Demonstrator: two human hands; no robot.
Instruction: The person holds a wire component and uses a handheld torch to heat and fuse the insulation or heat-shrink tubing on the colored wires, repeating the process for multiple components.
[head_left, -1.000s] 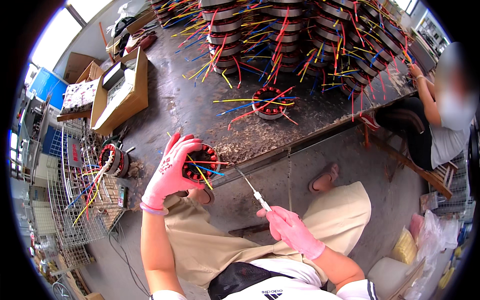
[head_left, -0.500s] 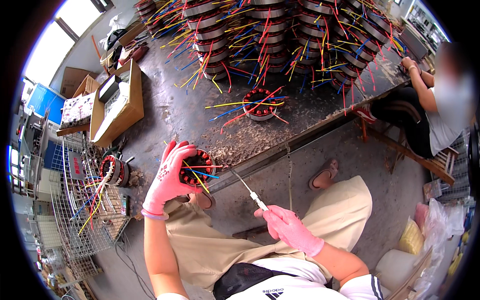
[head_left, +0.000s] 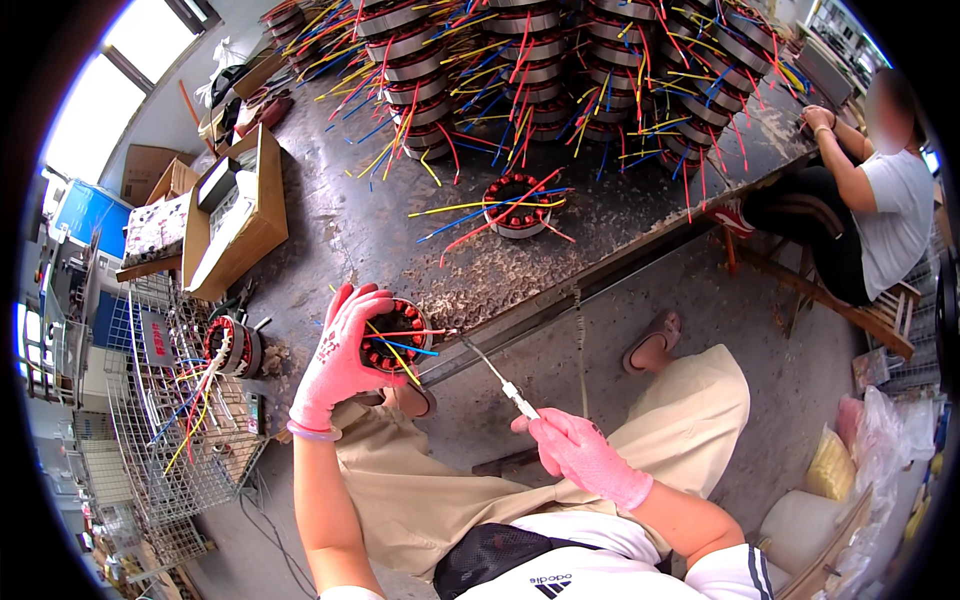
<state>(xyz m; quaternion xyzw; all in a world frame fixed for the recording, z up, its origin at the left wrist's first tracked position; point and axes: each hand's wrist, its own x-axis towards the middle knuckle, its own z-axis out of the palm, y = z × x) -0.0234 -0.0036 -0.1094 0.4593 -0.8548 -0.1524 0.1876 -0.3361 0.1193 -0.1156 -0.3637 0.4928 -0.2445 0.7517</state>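
The left hand [head_left: 338, 352], in a pink glove, is curved in a half-closed grip round the left side of a wound motor stator [head_left: 396, 338], its fingers along the far rim and its thumb at the near one; the stator is at the near edge of the dark, scuffed workbench [head_left: 335, 215], its red-wound face turned up toward the camera, though whether it also rests on the bench I cannot tell; red, blue and yellow leads [head_left: 415, 351] cross that face and stick out to the right; the right hand [head_left: 588, 458], also in a pink glove, is closed round the pale handle of a slim hand tool [head_left: 516, 397], whose thin metal shaft slants up and leftward toward the end of the red lead; whether the tip touches it is too fine to tell; farther back on the bench a single stator [head_left: 516, 208] lies with its leads spread over it, just in front of tall stacks of stators [head_left: 415, 92] bristling with coloured wires; at the left another stator [head_left: 233, 347], its leads partly in white sleeves, sits near a wire rack [head_left: 180, 420]; behind it stands an open wooden box [head_left: 262, 222]; at the right a co-worker [head_left: 895, 205] sits on a wooden stool [head_left: 878, 322] beside the bench.
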